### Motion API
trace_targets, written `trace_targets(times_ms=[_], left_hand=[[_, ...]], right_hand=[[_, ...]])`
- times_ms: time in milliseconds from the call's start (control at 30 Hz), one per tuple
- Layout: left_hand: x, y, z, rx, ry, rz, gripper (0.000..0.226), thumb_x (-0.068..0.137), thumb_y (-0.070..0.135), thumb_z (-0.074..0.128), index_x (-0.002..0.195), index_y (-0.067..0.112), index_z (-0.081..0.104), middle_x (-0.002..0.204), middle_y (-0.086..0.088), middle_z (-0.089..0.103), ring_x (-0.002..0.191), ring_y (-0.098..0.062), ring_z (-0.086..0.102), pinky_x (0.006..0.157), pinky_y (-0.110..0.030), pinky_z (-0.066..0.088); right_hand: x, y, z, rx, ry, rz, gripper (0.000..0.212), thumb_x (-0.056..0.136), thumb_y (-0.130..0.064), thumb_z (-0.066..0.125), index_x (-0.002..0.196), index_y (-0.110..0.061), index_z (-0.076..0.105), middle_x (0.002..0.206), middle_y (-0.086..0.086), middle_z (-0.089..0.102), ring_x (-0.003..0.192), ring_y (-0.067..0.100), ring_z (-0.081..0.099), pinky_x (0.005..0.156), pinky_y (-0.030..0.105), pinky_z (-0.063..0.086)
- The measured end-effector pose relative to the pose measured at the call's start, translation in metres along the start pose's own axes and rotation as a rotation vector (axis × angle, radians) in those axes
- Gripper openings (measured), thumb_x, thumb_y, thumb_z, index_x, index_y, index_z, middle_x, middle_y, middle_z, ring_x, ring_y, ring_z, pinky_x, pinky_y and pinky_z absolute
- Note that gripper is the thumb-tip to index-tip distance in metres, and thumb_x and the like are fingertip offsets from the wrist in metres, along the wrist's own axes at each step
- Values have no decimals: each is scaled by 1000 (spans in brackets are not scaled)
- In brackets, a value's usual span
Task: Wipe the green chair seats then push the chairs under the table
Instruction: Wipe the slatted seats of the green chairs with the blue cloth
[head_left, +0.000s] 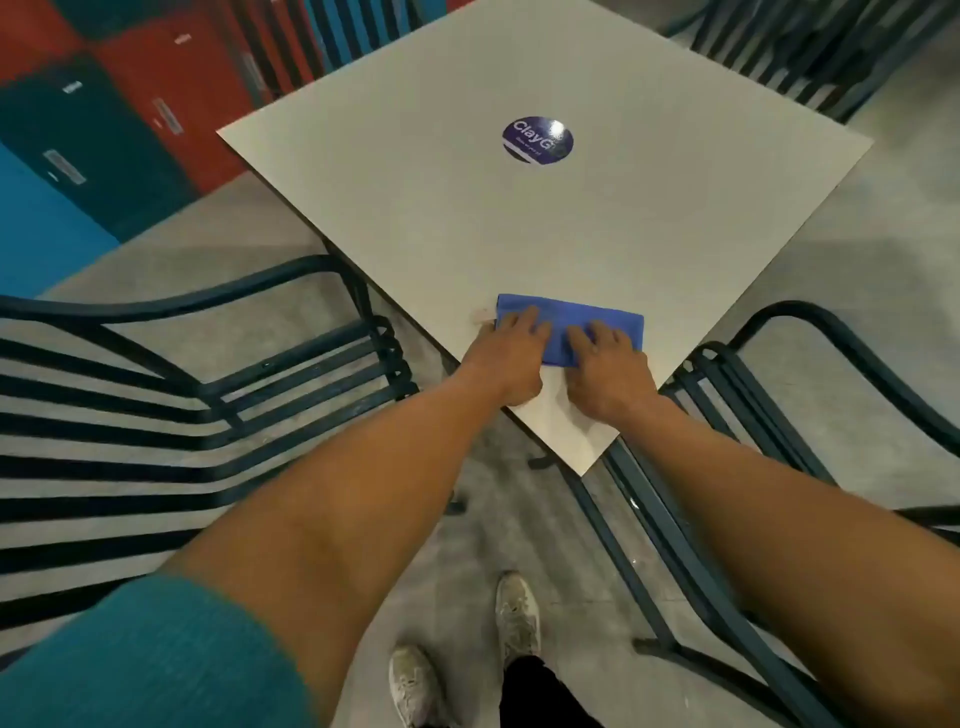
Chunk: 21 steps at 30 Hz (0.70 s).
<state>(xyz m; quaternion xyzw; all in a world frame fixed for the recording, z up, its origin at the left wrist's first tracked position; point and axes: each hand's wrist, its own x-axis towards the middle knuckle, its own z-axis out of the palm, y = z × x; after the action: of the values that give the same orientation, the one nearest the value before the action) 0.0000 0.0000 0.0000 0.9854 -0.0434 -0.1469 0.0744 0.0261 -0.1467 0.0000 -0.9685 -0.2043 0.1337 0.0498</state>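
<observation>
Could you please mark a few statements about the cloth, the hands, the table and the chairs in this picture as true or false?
1. Both hands rest on the blue cloth. True: the left hand and right hand lie flat on it.
2. The cloth lies on a chair seat. False: it lies folded on the table, near the closest corner.
3. A round sticker sits on the tabletop. True.
4. The left chair is pushed fully under the table. False: it stands out beside the table, its seat mostly clear of the tabletop.
5. The cloth is crumpled into a ball. False: it is folded into a flat rectangle.
</observation>
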Motion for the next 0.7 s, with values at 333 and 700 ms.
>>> trace_targets(times_ms=[333, 700], left_hand=[[-6, 12, 7, -150, 252, -151, 26, 90, 20, 41, 112, 13, 54, 113, -7, 54, 103, -28, 48, 84, -38, 32], [-154, -26, 21, -1463, 603, -501, 38, 101, 31, 40, 139, 36, 45, 126, 18, 58, 110, 9, 54, 93, -13, 45]], right_hand=[[1, -2, 5, 163, 106, 6, 35, 94, -21, 44, 128, -23, 53, 122, 11, 56, 108, 33, 51, 78, 39, 43], [-66, -177, 6, 1400, -198, -21, 28, 93, -39, 54, 110, -61, 55, 108, -28, 65, 102, -9, 60, 76, 8, 47]])
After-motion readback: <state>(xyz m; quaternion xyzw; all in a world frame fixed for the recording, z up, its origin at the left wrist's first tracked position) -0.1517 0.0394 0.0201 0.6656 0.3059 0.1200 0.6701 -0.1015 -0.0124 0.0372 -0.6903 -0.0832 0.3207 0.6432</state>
